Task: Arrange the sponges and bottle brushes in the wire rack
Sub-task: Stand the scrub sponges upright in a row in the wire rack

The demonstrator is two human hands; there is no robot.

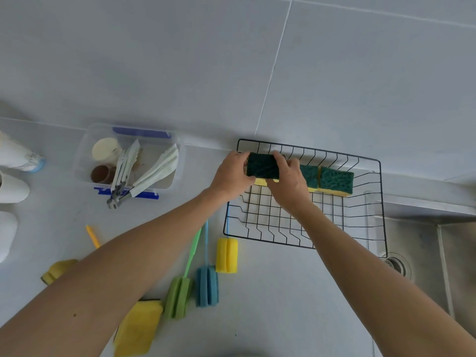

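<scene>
A black wire rack [360,222] stands on the grey counter by the wall. Two green-and-yellow sponges [336,180] stand in a row at its back. A third green-topped sponge [262,166] is held at the rack's back left by both hands: my left hand [230,176] grips its left end, my right hand [289,185] its right side. On the counter in front lie a yellow sponge [137,328], another sponge [55,270] half hidden by my left arm, and three bottle brushes: green [179,296], blue [206,286], yellow [226,255].
A clear plastic box [85,153] with tongs, cups and paper stands left of the rack. White cups [13,188] line the left edge. A steel sink [422,243] with a drain lies right of the rack. An orange stick [92,235] rests on the counter.
</scene>
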